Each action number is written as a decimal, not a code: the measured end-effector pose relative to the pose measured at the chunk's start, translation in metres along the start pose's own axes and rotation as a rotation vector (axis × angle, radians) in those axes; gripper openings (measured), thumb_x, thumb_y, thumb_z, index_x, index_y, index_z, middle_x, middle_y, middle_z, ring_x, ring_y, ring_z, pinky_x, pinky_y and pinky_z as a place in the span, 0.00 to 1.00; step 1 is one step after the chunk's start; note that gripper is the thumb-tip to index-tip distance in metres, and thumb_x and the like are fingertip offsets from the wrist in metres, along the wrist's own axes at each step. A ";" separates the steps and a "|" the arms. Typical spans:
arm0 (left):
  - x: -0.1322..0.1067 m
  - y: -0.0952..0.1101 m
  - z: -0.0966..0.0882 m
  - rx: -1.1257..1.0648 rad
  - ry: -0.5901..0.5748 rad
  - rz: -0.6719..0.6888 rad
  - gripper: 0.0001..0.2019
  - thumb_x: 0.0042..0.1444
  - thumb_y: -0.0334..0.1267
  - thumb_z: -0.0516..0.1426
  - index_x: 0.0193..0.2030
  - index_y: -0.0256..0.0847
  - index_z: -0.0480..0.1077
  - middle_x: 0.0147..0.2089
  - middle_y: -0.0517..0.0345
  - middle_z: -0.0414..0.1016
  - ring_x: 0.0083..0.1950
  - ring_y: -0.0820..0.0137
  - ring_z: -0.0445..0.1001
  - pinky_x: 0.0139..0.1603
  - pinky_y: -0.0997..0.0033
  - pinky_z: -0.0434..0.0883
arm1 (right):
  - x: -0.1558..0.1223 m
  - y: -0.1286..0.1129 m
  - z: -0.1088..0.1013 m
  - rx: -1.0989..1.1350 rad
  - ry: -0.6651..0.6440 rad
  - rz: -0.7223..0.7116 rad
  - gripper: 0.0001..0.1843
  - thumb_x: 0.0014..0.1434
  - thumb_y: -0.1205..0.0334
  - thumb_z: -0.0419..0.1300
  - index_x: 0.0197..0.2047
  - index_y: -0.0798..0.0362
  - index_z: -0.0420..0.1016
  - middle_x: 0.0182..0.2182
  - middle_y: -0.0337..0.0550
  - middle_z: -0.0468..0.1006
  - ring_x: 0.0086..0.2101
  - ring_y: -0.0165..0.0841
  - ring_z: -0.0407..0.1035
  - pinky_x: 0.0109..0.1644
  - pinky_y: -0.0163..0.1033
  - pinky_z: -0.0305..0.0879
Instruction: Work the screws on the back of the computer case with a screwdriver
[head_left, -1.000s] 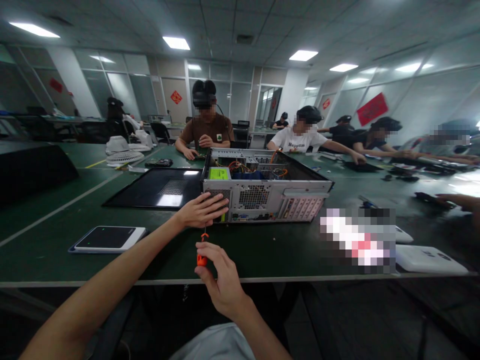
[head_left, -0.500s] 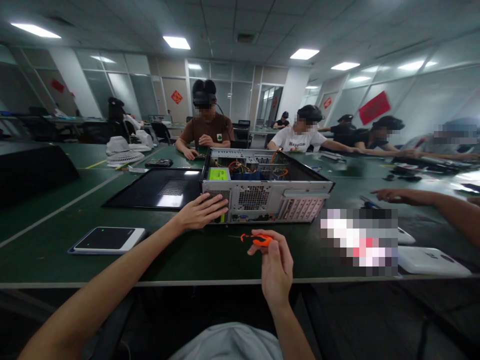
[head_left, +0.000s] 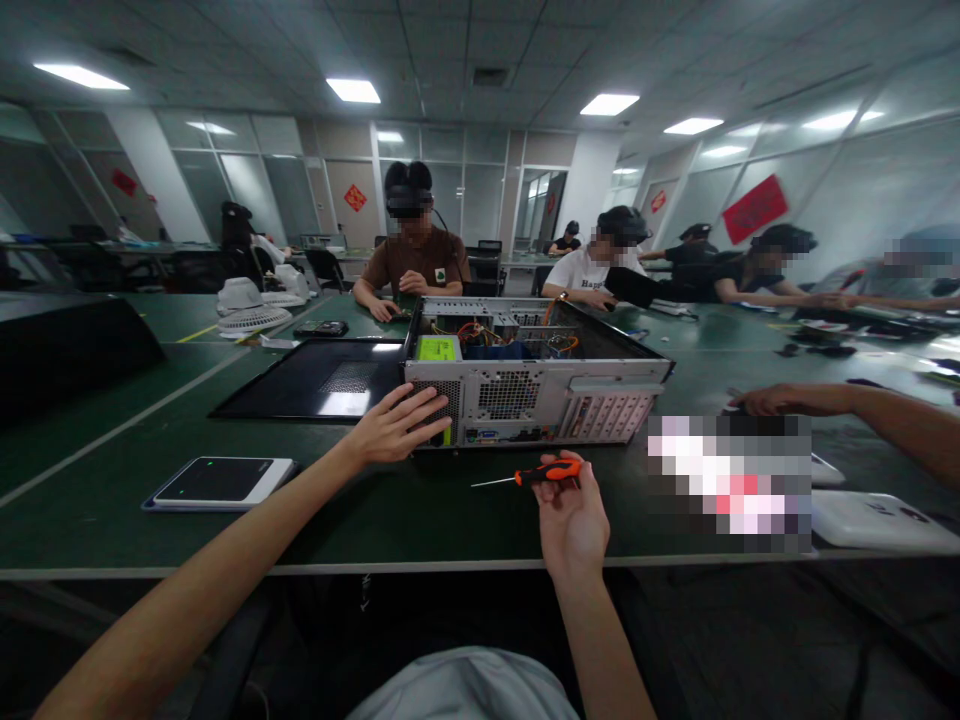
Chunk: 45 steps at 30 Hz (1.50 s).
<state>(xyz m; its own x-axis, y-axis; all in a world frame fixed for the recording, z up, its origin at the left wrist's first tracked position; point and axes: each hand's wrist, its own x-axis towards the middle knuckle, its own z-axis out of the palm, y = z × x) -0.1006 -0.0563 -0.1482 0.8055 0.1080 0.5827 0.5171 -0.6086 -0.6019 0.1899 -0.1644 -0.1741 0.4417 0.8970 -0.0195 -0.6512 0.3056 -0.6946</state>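
An opened computer case (head_left: pixel 516 395) lies on the green table, its rear panel with vents and slot covers facing me. Inside it I see orange and red cables and a bright green label on the power supply (head_left: pixel 439 348). My left hand (head_left: pixel 397 422) rests with fingers spread against the left end of the rear panel. In front of the case, my right hand (head_left: pixel 574 515) holds an orange and black screwdriver (head_left: pixel 553 472) by its handle. The shaft points left, apart from the case.
A black side panel (head_left: pixel 315 378) lies left of the case. A white and black device (head_left: pixel 217 480) is near the front left. White fans (head_left: pixel 255 318) stand farther back. At right are a co-worker's hand (head_left: pixel 772 400) and a white device (head_left: pixel 874 520). Other people sit across the table.
My right hand has moved slightly right and turned palm up, with the screwdriver still in it. My left hand stays on the case. The co-worker's hand at right has shifted.
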 end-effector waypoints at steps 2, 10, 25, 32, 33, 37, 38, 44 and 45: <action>-0.004 -0.001 -0.005 -0.015 -0.014 -0.080 0.26 0.63 0.32 0.56 0.68 0.50 0.67 0.70 0.52 0.70 0.71 0.58 0.66 0.72 0.52 0.59 | 0.001 0.000 -0.002 0.016 0.022 -0.011 0.21 0.54 0.44 0.66 0.44 0.49 0.72 0.32 0.35 0.81 0.21 0.24 0.65 0.36 0.38 0.71; -0.004 0.009 -0.040 -0.168 -0.285 -0.226 0.10 0.60 0.31 0.55 0.42 0.42 0.78 0.37 0.51 0.78 0.39 0.62 0.75 0.43 0.59 0.71 | 0.016 -0.018 -0.016 -0.009 -0.014 0.025 0.17 0.56 0.47 0.66 0.41 0.50 0.71 0.22 0.28 0.72 0.15 0.21 0.54 0.25 0.34 0.64; -0.016 0.029 -0.041 -0.322 -0.431 -0.383 0.15 0.60 0.27 0.54 0.47 0.43 0.78 0.45 0.55 0.82 0.43 0.65 0.80 0.46 0.65 0.75 | 0.022 -0.030 -0.015 -0.152 0.041 -0.054 0.20 0.49 0.48 0.72 0.38 0.52 0.74 0.17 0.27 0.70 0.21 0.26 0.69 0.27 0.31 0.71; -0.015 0.033 -0.040 -0.333 -0.462 -0.340 0.15 0.60 0.27 0.53 0.47 0.41 0.78 0.44 0.54 0.82 0.43 0.65 0.80 0.46 0.65 0.76 | 0.014 -0.025 -0.011 -0.192 -0.008 -0.044 0.20 0.48 0.47 0.72 0.37 0.53 0.75 0.18 0.30 0.73 0.22 0.28 0.71 0.29 0.32 0.71; -0.014 0.034 -0.040 -0.334 -0.466 -0.339 0.14 0.60 0.27 0.53 0.47 0.41 0.78 0.44 0.54 0.82 0.43 0.65 0.80 0.47 0.65 0.76 | 0.013 -0.024 -0.010 -0.194 -0.013 -0.043 0.21 0.48 0.47 0.72 0.37 0.53 0.75 0.18 0.30 0.73 0.22 0.27 0.70 0.29 0.33 0.71; -0.008 0.037 -0.042 -0.341 -0.474 -0.353 0.13 0.62 0.30 0.54 0.46 0.41 0.79 0.43 0.54 0.82 0.41 0.64 0.80 0.45 0.65 0.77 | 0.007 -0.019 -0.006 -0.196 -0.038 -0.034 0.23 0.47 0.44 0.72 0.38 0.53 0.76 0.18 0.31 0.73 0.22 0.27 0.70 0.33 0.34 0.74; -0.006 0.038 -0.042 -0.347 -0.478 -0.354 0.12 0.63 0.31 0.54 0.47 0.41 0.79 0.43 0.54 0.82 0.41 0.64 0.80 0.45 0.65 0.77 | 0.005 -0.017 -0.004 -0.197 -0.046 -0.029 0.24 0.47 0.44 0.72 0.38 0.53 0.76 0.18 0.31 0.73 0.22 0.27 0.70 0.34 0.35 0.74; 0.010 0.048 -0.040 -0.401 -0.512 -0.330 0.11 0.67 0.36 0.56 0.51 0.41 0.79 0.46 0.53 0.81 0.44 0.65 0.80 0.46 0.66 0.76 | -0.001 -0.014 0.000 -0.190 -0.073 -0.007 0.24 0.47 0.44 0.73 0.38 0.53 0.77 0.18 0.32 0.74 0.22 0.27 0.70 0.38 0.36 0.75; 0.014 0.050 -0.039 -0.412 -0.517 -0.323 0.11 0.68 0.37 0.56 0.51 0.42 0.79 0.46 0.53 0.80 0.44 0.65 0.80 0.46 0.66 0.76 | 0.000 -0.014 0.000 -0.185 -0.072 -0.006 0.23 0.48 0.44 0.73 0.38 0.54 0.77 0.18 0.31 0.74 0.22 0.27 0.70 0.41 0.37 0.76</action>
<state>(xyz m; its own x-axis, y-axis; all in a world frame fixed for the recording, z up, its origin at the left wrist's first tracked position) -0.0750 -0.1159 -0.1488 0.7179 0.6266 0.3034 0.6826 -0.7191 -0.1302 0.1987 -0.1688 -0.1648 0.3960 0.9177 0.0320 -0.5214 0.2533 -0.8148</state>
